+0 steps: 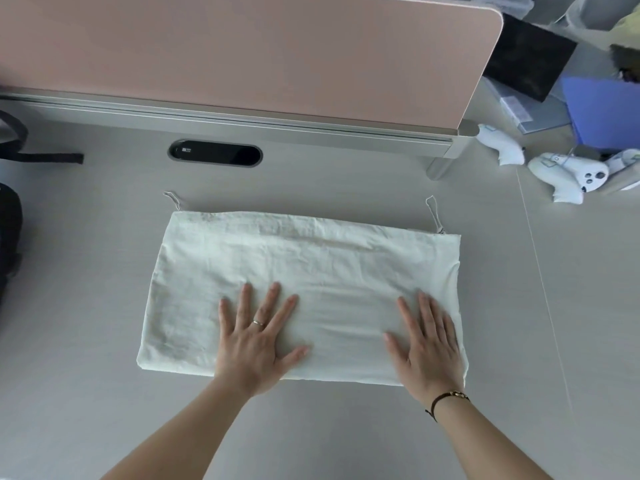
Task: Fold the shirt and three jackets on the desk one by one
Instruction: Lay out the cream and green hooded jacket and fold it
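Note:
A white garment (311, 268) lies folded into a wide rectangle in the middle of the grey desk (104, 393), with two thin string loops sticking out at its far corners. My left hand (258, 337) presses flat on its near middle, fingers spread and a ring on one finger. My right hand (427, 341) presses flat on its near right part, fingers straight, with a dark bracelet on the wrist. Neither hand holds any cloth.
A pink divider panel (242, 53) stands along the desk's far edge, with a dark cable slot (214, 154) before it. White game controllers (568, 178) and a blue folder (602, 112) lie at the far right. A dark bag and strap (45, 157) sit at the left edge.

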### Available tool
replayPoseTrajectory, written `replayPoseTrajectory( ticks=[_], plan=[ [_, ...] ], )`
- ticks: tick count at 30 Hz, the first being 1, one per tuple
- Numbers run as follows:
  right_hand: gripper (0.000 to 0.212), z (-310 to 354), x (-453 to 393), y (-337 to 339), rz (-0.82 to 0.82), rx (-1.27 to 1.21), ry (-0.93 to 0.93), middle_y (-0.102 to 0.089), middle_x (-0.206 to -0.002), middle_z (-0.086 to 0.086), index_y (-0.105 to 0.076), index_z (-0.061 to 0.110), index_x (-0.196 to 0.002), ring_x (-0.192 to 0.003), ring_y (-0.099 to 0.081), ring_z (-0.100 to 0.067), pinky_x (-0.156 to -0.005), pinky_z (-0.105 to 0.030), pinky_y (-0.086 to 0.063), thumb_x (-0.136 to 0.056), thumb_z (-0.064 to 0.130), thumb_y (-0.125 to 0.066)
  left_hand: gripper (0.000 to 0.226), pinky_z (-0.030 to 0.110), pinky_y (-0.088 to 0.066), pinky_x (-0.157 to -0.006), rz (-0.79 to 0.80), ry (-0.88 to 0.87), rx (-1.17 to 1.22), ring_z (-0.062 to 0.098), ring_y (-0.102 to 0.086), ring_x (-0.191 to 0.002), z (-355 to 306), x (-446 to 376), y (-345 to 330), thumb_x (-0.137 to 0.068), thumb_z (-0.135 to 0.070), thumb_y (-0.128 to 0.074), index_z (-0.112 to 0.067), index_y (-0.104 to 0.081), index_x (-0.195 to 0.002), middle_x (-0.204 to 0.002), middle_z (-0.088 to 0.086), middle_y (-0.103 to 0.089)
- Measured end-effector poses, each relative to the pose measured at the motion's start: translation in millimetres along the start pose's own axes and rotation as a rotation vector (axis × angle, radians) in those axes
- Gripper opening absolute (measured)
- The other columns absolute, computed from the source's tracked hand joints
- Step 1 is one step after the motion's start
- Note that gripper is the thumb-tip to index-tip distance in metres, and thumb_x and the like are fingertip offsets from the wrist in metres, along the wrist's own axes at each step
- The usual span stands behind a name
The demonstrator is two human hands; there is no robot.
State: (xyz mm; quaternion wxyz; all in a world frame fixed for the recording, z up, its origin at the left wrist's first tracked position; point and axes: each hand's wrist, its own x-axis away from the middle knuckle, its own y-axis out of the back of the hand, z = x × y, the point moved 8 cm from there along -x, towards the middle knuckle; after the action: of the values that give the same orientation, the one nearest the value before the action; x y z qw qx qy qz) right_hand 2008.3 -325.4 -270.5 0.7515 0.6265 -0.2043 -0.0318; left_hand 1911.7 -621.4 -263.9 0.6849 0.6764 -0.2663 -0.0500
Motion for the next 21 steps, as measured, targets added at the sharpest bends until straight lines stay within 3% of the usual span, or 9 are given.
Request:
replayPoseTrajectory(
  ticks=[8, 13, 15, 17, 19, 21],
  plan=[
    [0.071, 8.8, 16.4, -5.4, 0.024, -0.043, -0.048, 0.01, -0.169, 0.001, 0.008, 0.044, -0.157, -0.154, 0.017, -0.014, -0.125, -0.04, 0.006, -0.095, 0.073, -0.009, 0.094, 0.068, -0.012, -0.118, -0.001, 0.01, -0.049, 0.042, -0.012, -0.153, 11.9, -4.8, 3.7, -0.082, -0.093, -0.028, -0.038, -0.024, -0.158, -0.168, 0.0, -0.018],
    [0.078, 36.9, 39.5, -10.5, 0.09, -0.098, -0.096, 0.031, -0.163, 0.004, 0.027, 0.046, -0.151, -0.15, 0.029, -0.014, -0.122, -0.039, 0.017, -0.088, 0.078, -0.007, 0.093, 0.07, -0.013, -0.117, -0.004, -0.092, -0.112, 0.04, -0.015, -0.153, 37.5, -30.3, 9.7, -0.083, -0.092, -0.017, -0.038, -0.024, -0.159, -0.168, 0.002, -0.019],
    [0.08, 51.5, 48.6, -10.8, 0.132, -0.131, -0.089, 0.034, -0.161, 0.003, 0.028, 0.047, -0.149, -0.15, 0.029, -0.016, -0.121, -0.037, 0.019, -0.088, 0.077, -0.013, 0.094, 0.067, -0.007, -0.12, 0.009, -0.049, -0.139, 0.036, -0.009, -0.154, 51.8, -41.5, 19.6, -0.082, -0.092, -0.006, -0.04, -0.011, -0.16, -0.169, 0.0, -0.013],
    [0.082, 68.7, 60.4, -14.1, 0.201, -0.134, -0.025, 0.033, -0.162, -0.003, 0.029, 0.048, -0.148, -0.152, 0.024, -0.02, -0.12, -0.036, 0.018, -0.087, 0.077, -0.018, 0.088, 0.06, 0.004, -0.123, 0.023, 0.042, -0.121, 0.033, 0.009, -0.155, 68.6, -48.7, 28.7, -0.081, -0.089, 0.004, -0.042, 0.017, -0.155, -0.167, -0.003, 0.013],
    [0.09, 83.8, 77.2, -11.3, 0.198, -0.075, 0.056, 0.011, -0.167, -0.016, 0.012, 0.046, -0.155, -0.155, 0.0, -0.027, -0.123, -0.034, 0.005, -0.084, 0.079, -0.032, 0.083, 0.054, 0.008, -0.123, 0.074, 0.181, -0.051, 0.03, 0.017, -0.154, 74.8, -47.1, 32.5, -0.087, -0.083, -0.002, -0.04, 0.028, -0.151, -0.164, -0.004, 0.025],
    [0.103, 90.3, 93.1, -15.5, 0.199, -0.133, 0.097, -0.034, -0.157, -0.025, -0.027, 0.033, -0.157, -0.143, -0.034, -0.031, -0.115, -0.035, -0.023, -0.069, 0.082, -0.051, 0.078, 0.052, 0.005, -0.124, 0.039, 0.265, 0.089, 0.028, 0.014, -0.155, 60.5, -36.4, 38.7, -0.096, -0.073, -0.012, -0.036, 0.018, -0.157, -0.167, -0.001, 0.017]
  ],
)
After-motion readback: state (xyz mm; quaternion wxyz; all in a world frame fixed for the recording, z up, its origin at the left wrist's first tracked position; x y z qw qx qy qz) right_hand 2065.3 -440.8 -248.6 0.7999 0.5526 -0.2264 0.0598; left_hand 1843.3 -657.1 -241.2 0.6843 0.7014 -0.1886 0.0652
